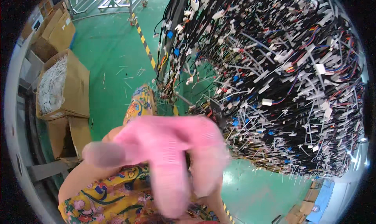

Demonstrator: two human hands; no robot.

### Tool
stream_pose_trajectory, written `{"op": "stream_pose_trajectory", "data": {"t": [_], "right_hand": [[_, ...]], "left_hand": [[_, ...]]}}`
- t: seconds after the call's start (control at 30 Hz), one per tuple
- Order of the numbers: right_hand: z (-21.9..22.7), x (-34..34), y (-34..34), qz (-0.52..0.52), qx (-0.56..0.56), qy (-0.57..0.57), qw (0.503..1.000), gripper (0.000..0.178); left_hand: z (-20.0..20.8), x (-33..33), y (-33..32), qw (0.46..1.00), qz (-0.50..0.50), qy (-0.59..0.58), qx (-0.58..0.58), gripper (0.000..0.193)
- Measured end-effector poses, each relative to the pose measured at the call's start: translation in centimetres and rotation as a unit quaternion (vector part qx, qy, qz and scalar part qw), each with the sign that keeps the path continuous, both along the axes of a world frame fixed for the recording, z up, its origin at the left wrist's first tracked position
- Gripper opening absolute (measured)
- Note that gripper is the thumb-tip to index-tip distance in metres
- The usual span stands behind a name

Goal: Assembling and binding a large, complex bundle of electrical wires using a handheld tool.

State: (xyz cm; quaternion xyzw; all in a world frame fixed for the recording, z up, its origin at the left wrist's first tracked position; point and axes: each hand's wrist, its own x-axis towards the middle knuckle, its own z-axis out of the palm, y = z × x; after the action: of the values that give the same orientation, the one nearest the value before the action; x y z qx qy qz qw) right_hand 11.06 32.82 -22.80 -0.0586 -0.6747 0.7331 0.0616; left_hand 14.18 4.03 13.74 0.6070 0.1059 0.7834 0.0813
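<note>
A pink knitted glove covers my left hand point(156, 141), which is close in front of me in the middle of the view. My bare left forearm leads up to it from the lower left. Its fingers point toward me, spread apart and blurred, with a greyish tip on the leftmost one. Nothing shows between them. A bare right forearm point(221, 206) rises at the lower middle toward a blurred, paler shape point(209, 169), probably my right hand. It overlaps the pink glove, and its fingers cannot be made out. Behind both hangs a large mass of wire harnesses point(282, 83), black with white connectors.
An open cardboard box point(76, 87) of white strips stands at the left, with other boxes point(58, 30) behind it. A metal rack point(113, 0) is at the far end. Yellow-and-black tape point(145, 42) crosses the green floor point(105, 63), where scraps lie.
</note>
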Motion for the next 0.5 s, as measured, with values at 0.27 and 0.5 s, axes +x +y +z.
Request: {"op": "stream_pose_trajectory", "data": {"t": [0.27,0.5], "right_hand": [[-3.7,-0.4,0.6,0.056,0.018,-0.070,0.996,0.058],[-5.9,0.4,3.6,-0.013,0.146,0.040,0.988,0.062]], "left_hand": [[-1.0,-1.1,-4.3,0.983,-0.118,0.142,0.010,0.065],[-0.7,-2.0,-4.8,0.939,-0.258,0.224,0.040,0.048]]}}
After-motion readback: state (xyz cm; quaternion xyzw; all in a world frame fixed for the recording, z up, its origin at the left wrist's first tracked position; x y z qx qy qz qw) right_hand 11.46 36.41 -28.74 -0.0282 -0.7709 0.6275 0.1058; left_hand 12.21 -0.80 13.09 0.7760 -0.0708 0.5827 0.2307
